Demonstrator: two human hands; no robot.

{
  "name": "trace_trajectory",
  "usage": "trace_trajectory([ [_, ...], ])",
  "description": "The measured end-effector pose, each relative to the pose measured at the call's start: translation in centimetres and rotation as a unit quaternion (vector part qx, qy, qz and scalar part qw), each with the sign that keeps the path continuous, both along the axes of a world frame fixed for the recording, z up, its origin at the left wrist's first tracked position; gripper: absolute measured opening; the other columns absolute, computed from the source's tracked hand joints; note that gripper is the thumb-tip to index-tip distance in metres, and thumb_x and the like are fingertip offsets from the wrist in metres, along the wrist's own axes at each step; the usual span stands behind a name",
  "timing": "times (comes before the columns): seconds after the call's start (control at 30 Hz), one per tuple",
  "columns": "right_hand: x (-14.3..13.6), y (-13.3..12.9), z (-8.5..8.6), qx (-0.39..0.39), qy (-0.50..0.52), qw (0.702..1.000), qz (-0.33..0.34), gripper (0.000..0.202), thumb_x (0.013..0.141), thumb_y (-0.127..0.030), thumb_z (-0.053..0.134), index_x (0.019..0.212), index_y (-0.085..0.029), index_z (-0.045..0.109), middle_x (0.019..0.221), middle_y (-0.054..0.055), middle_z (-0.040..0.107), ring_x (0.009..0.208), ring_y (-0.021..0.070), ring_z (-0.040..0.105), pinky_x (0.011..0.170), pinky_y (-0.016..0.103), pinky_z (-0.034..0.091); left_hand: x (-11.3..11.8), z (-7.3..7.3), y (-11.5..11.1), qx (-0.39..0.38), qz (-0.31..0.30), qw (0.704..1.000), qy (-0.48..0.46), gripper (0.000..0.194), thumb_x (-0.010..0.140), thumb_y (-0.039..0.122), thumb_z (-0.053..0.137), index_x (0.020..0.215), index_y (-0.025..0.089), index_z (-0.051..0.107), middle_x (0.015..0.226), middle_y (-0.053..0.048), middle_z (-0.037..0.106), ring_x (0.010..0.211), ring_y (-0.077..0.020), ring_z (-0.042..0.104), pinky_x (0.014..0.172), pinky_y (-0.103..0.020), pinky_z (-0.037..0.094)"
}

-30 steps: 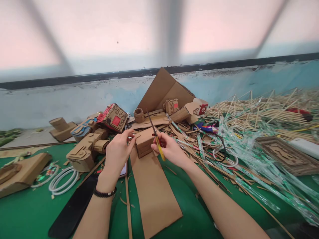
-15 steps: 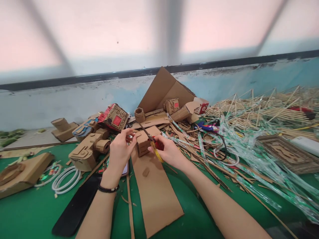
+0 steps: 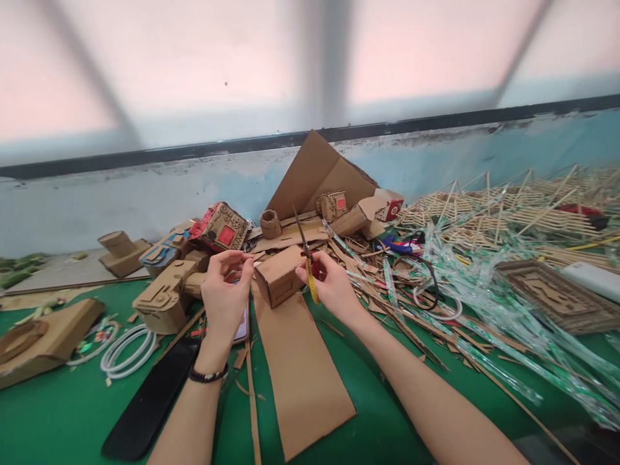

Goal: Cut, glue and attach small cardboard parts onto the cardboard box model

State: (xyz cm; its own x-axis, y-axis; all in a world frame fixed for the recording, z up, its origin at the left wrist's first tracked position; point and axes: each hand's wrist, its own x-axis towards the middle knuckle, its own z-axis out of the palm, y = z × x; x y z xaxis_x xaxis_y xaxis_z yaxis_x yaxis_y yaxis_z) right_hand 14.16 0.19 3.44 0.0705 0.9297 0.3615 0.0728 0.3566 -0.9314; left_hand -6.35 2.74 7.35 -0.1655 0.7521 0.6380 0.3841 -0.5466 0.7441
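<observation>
My right hand grips scissors with a red and yellow handle, their dark blades pointing up and away. Just left of them, a small cardboard box rests on a long cardboard strip. The right fingertips are close to the box's right side. To the box's left is my left hand, raised, with thumb and forefinger brought together. Whatever is in that pinch is too small to make out. A phone lies partly hidden behind the left wrist.
Cardboard camera models stand at the left, near coiled white tubing and a black flat object. Cardboard scraps, clear plastic strips and stick structures crowd the right. Behind leans a folded cardboard sheet.
My left hand has drawn left, off the box. The scissors have swung more upright. A small scrap has gone from the strip, and one now shows left of it.
</observation>
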Motion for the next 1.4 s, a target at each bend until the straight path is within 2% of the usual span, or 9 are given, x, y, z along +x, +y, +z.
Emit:
trace_trajectory([
  [0.1, 0.0, -0.2, 0.6, 0.009, 0.041, 0.999, -0.001, 0.037, 0.087, -0.055, 0.074, 0.099, -0.023, 0.06, 0.097, 0.004, 0.071, 0.088, 0.0205, 0.064, 0.081, 0.033, 0.051, 0.7, 0.7, -0.6, -0.074, -0.096, 0.977, -0.175, 0.028, 0.083, 0.034, 0.081, 0.099, 0.019, 0.063, 0.092, -0.003, 0.073, 0.072, -0.0127, 0.066, 0.067, -0.025, 0.057],
  [0.2, -0.1, -0.7, 1.6, 0.007, 0.098, 0.995, 0.012, 0.039, 0.085, -0.057, 0.076, 0.097, -0.024, 0.059, 0.102, 0.005, 0.071, 0.088, 0.0195, 0.064, 0.078, 0.033, 0.053, 1.6, 1.3, -1.5, -0.183, -0.216, 0.899, -0.333, 0.036, 0.073, 0.033, 0.09, 0.095, 0.019, 0.065, 0.083, 0.002, 0.067, 0.065, -0.0091, 0.06, 0.059, -0.021, 0.055],
  [0.33, -0.2, -1.7, 2.6, 0.042, 0.131, 0.99, 0.036, 0.037, 0.085, -0.053, 0.079, 0.097, -0.025, 0.059, 0.108, 0.006, 0.072, 0.092, 0.0193, 0.064, 0.081, 0.034, 0.055, 3.0, 1.7, -3.3, -0.277, -0.316, 0.801, -0.427, 0.038, 0.071, 0.029, 0.094, 0.096, 0.019, 0.068, 0.082, 0.004, 0.064, 0.065, -0.0069, 0.057, 0.057, -0.017, 0.053],
  [0.53, -0.5, -2.6, 3.0, 0.121, 0.117, 0.984, 0.058, 0.034, 0.084, -0.041, 0.085, 0.1, -0.027, 0.058, 0.125, 0.005, 0.069, 0.089, 0.0167, 0.061, 0.085, 0.035, 0.054, 5.2, 0.7, -5.1, -0.389, -0.372, 0.682, -0.495, 0.022, 0.082, 0.021, 0.085, 0.095, 0.013, 0.069, 0.082, 0.001, 0.065, 0.063, -0.005, 0.057, 0.056, -0.016, 0.053],
  [0.63, -0.7, -2.8, 2.8, 0.135, 0.095, 0.985, 0.056, 0.034, 0.086, -0.04, 0.082, 0.103, -0.028, 0.056, 0.128, 0.005, 0.067, 0.087, 0.0161, 0.06, 0.083, 0.034, 0.054, 5.8, 0.1, -5.4, -0.417, -0.361, 0.645, -0.529, 0.012, 0.088, 0.016, 0.078, 0.096, 0.012, 0.069, 0.078, 0.002, 0.064, 0.061, -0.0048, 0.059, 0.057, -0.015, 0.054],
  [0.87, -0.6, -2.6, 2.4, 0.132, 0.027, 0.99, 0.028, 0.035, 0.088, -0.04, 0.08, 0.108, -0.028, 0.054, 0.126, 0.005, 0.067, 0.091, 0.0174, 0.061, 0.086, 0.035, 0.053, 6.0, -0.1, -5.6, -0.434, -0.344, 0.612, -0.565, 0.007, 0.093, 0.015, 0.074, 0.092, 0.012, 0.067, 0.074, 0.002, 0.062, 0.058, -0.0058, 0.06, 0.052, -0.016, 0.052],
  [1.17, -0.3, -2.2, 1.8, 0.138, -0.029, 0.99, -0.016, 0.03, 0.09, -0.04, 0.077, 0.104, -0.027, 0.053, 0.119, 0.006, 0.067, 0.092, 0.0195, 0.059, 0.086, 0.037, 0.052, 5.9, -0.1, -5.5, -0.417, -0.354, 0.652, -0.525, 0.012, 0.089, 0.017, 0.079, 0.091, 0.014, 0.067, 0.084, -0.001, 0.068, 0.065, -0.0064, 0.062, 0.052, -0.016, 0.05],
  [1.3, -0.3, -2.2, 1.3, 0.142, -0.032, 0.989, -0.025, 0.029, 0.09, -0.036, 0.077, 0.104, -0.028, 0.053, 0.107, 0.003, 0.065, 0.083, 0.0176, 0.056, 0.083, 0.035, 0.052, 5.8, -0.5, -5.4, -0.404, -0.374, 0.656, -0.516, 0.023, 0.084, 0.02, 0.085, 0.097, 0.015, 0.066, 0.088, -0.001, 0.067, 0.064, -0.0059, 0.06, 0.053, -0.016, 0.051],
  [1.4, -0.4, -2.2, 1.2, 0.142, -0.021, 0.99, -0.013, 0.031, 0.091, -0.036, 0.077, 0.109, -0.029, 0.052, 0.107, 0.003, 0.066, 0.081, 0.0175, 0.055, 0.081, 0.035, 0.052, 5.8, -0.7, -5.5, -0.399, -0.382, 0.654, -0.518, 0.027, 0.082, 0.02, 0.087, 0.095, 0.014, 0.065, 0.083, 0.001, 0.064, 0.06, -0.0049, 0.056, 0.053, -0.016, 0.049],
])
